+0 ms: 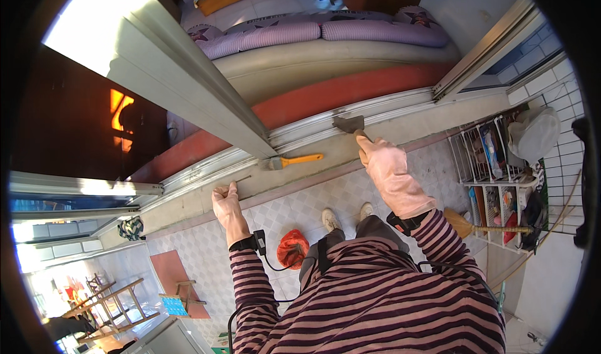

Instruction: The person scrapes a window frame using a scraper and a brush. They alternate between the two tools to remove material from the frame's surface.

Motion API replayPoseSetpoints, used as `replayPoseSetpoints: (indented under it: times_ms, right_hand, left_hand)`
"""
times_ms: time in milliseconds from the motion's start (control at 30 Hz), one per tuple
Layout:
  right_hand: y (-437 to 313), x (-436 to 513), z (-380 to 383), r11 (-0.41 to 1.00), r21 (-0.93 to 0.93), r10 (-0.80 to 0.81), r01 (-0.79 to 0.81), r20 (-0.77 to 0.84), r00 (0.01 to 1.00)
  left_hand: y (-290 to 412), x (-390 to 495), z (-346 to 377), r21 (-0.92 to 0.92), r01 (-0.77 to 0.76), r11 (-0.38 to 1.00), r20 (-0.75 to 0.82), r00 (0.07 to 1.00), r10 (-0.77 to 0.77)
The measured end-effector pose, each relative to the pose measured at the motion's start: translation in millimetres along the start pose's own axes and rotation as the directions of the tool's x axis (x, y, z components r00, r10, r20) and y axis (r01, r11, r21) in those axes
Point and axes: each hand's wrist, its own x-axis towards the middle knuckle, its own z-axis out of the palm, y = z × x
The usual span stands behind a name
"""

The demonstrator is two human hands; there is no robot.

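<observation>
My right hand [386, 170], in what looks like a pale pink glove, grips a putty knife [350, 124] by its handle. The blade lies on the metal track of a sliding window [310, 127], beside a patch of dark dirt. At the left, my left hand [226, 202] is lowered to the sill [211, 192]. Its fingertips pinch a thin dark rod [243, 178], too small to identify exactly. Between the hands, a paintbrush with an orange-yellow handle [300, 159] rests on the sill, its bristles against the foot of the window frame [244, 133].
Inside, a sofa [328, 58] with purple striped cushions stands behind the track. A red plastic bag [292, 249] sits on the tiled floor near my feet. At the right are a wire rack [497, 185] with goods and a straw broom [462, 225]. A small folding stool [181, 302] stands lower left.
</observation>
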Motion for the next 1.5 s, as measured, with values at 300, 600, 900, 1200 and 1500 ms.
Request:
replayPoseSetpoints:
  times_ms: [300,600,900,1200,1500]
  right_hand:
    - [2.6,-9.7,21.2,0.999,0.051,-0.007,0.014,-0.137,0.991]
    - [1.1,-17.8,36.6,0.998,0.056,0.045,-0.036,-0.166,0.985]
    - [-4.4,-23.6,45.0,0.991,0.127,0.081,-0.052,-0.239,0.968]
    - [-0.2,-20.8,42.3,0.944,0.319,0.146,-0.082,-0.180,0.973]
    - [-13.2,-26.5,52.6,0.882,0.466,0.234,-0.067,-0.310,0.921]
  left_hand:
    - [-2.2,1.5,1.1,-0.021,0.006,1.000,0.023,1.000,-0.005]
    - [-10.9,8.2,4.8,-0.089,-0.029,0.996,0.016,0.999,0.031]
    - [-6.6,3.2,3.5,-0.160,-0.023,0.987,0.031,0.999,0.029]
    - [-16.2,11.4,4.7,-0.204,-0.037,0.978,0.049,0.998,0.048]
    - [-13.6,8.2,5.5,-0.178,-0.021,0.984,0.042,0.999,0.029]
